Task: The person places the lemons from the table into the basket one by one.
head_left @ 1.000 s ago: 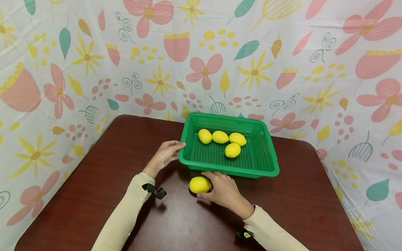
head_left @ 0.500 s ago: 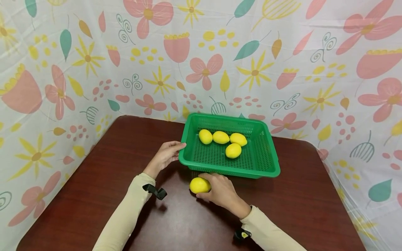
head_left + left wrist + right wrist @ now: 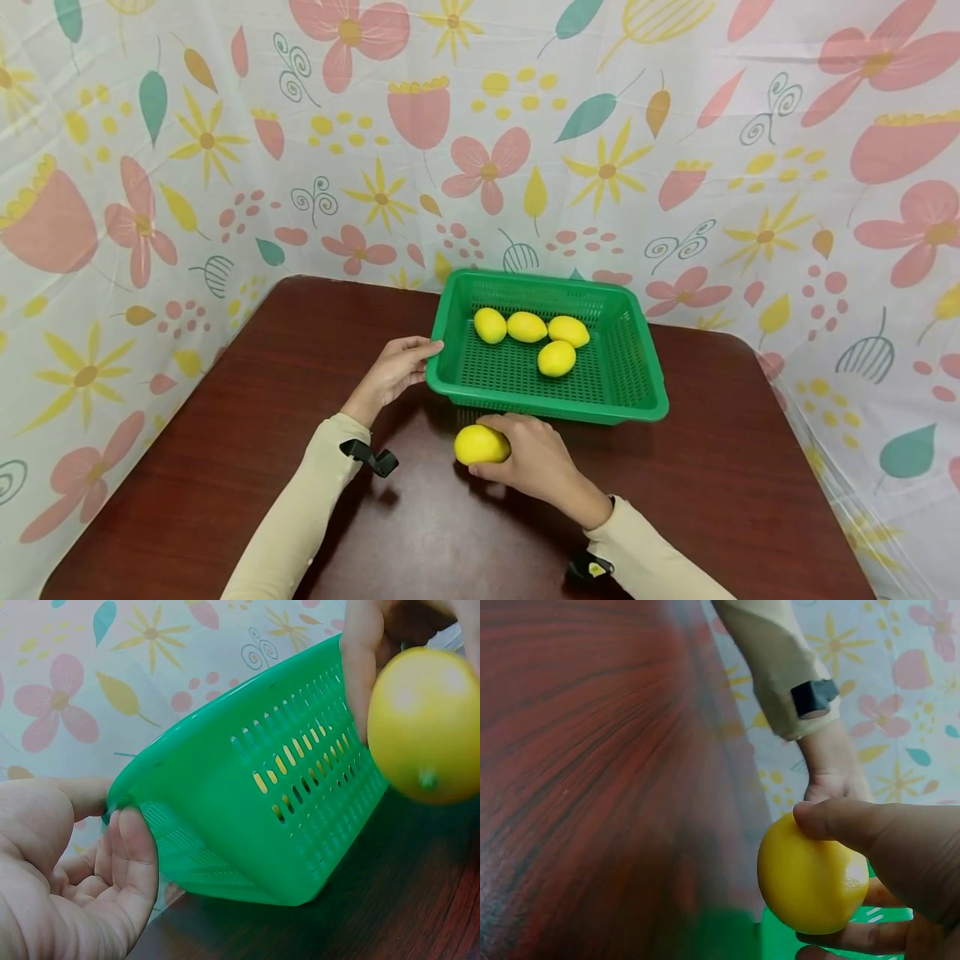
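Observation:
A green plastic basket (image 3: 551, 407) stands on the table with several yellow lemons (image 3: 557, 358) inside. At its left end my left hand (image 3: 392, 373) grips the rim, thumb above and fingers curled under, as the left wrist view shows of the basket wall (image 3: 202, 787). In front of the basket, my right hand (image 3: 542, 463) holds another lemon (image 3: 478, 445) between thumb and fingers. That lemon (image 3: 810, 877) looks slightly raised off the tabletop in the wrist views, though the gap is hard to judge. The right palm is hidden in the head view.
The dark red-brown table (image 3: 217, 417) reaches back to a flower-printed curtain (image 3: 487, 167) behind and at both sides. The basket's far side is close to the table's back edge. A black strap mount (image 3: 369, 457) sits on the left wrist.
My right hand has closed round the front lemon and shifted it very slightly right. The left hand and basket stay in place.

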`<state>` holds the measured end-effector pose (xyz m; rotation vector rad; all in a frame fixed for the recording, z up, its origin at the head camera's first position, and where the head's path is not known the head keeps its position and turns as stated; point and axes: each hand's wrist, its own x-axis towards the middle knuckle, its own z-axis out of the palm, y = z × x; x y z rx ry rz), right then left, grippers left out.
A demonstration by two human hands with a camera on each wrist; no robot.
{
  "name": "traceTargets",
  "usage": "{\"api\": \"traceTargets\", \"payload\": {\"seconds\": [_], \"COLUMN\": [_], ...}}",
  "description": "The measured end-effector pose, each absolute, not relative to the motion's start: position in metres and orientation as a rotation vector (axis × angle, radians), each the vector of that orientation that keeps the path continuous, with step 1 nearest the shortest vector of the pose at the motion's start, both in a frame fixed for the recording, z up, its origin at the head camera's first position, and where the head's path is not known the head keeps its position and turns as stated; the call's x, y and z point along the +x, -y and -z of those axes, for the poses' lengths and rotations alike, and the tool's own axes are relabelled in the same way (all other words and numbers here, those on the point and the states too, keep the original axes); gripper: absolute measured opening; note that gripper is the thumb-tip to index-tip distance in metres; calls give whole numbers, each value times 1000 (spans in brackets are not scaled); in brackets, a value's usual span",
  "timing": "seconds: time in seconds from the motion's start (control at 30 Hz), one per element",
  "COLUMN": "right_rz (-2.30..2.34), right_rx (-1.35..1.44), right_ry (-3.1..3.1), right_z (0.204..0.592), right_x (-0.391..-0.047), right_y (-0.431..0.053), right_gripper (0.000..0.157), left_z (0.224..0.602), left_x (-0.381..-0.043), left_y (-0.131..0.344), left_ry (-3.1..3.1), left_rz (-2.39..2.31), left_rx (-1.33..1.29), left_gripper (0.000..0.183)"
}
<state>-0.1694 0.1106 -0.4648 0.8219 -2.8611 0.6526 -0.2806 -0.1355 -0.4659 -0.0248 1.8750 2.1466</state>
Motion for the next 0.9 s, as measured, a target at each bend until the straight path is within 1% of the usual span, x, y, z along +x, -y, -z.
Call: {"api": "traceTargets", "payload": {"seconds": [0.2, 0.4, 0.53, 0.7, 0.8, 0.9], "right_rz": [-658, -638, -596, -608, -666, -683], "right_rx": [882, 955, 1001, 1045, 1134, 1248], "right_ry": [2832, 2768, 2740, 2767, 2772, 2766], "right_z": [442, 411, 391, 368, 357, 348], "right_x": [-160, -161, -170, -187, -202, -219], "right_y": [-116, -127, -139, -155, -164, -172], "right_gripper": [55, 60, 60, 56, 54, 55], "left_z": [466, 464, 463, 465, 466, 467], "left_x": [-280, -281, -283, -283, -283, -282], "left_y": [135, 135, 135, 135, 136, 136], "left_ry": [-1864, -1851, -1838, -1827, -1823, -1820], "left_rz": [-2151, -2158, -2174, -2167, -2167, -2166], "left_rx": [-17, -7, -2, 1, -7, -3], "left_gripper": [38, 38, 36, 36, 37, 41]}}
